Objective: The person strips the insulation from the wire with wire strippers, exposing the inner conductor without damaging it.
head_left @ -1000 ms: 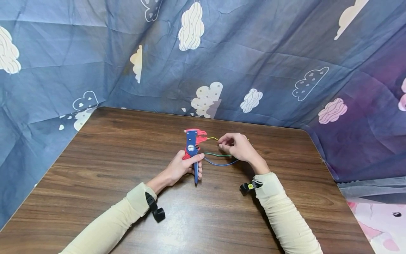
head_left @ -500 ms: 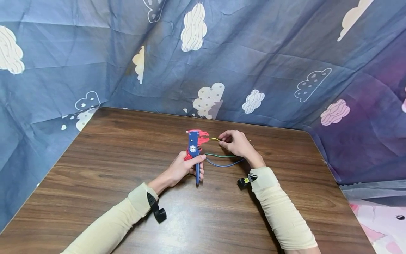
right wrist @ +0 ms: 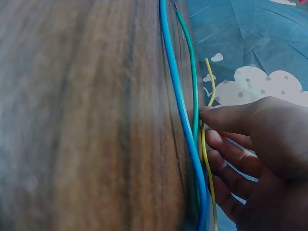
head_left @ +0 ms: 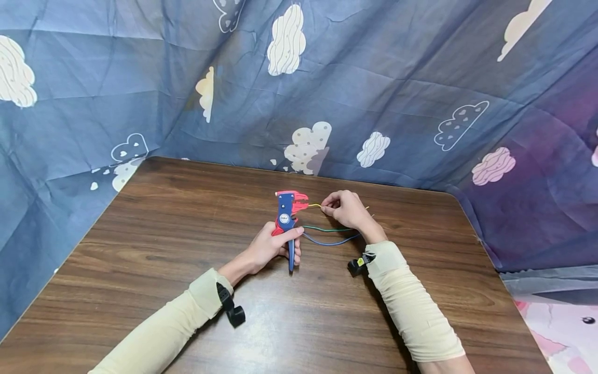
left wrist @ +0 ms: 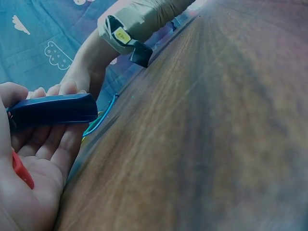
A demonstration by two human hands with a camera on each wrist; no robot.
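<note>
My left hand grips a blue and red wire stripper by its handle, head upward, its red jaws facing right. In the left wrist view, the blue handle crosses the fingers, and part of a red lever shows against the palm. My right hand pinches a thin yellow wire near one end. That end points left at the stripper's red jaws; I cannot tell whether it lies between them. A green wire and a blue wire lie below the right hand, between both hands.
The brown wooden table bears everything. A dark blue cloth with cloud prints hangs along its back edge and sides. Each wrist wears a black camera, the right one and the left one.
My right hand has moved slightly away from me, its forearm shifting a little left. The pinched yellow wire stays pointed at the stripper. My left hand keeps its grip on the tool.
</note>
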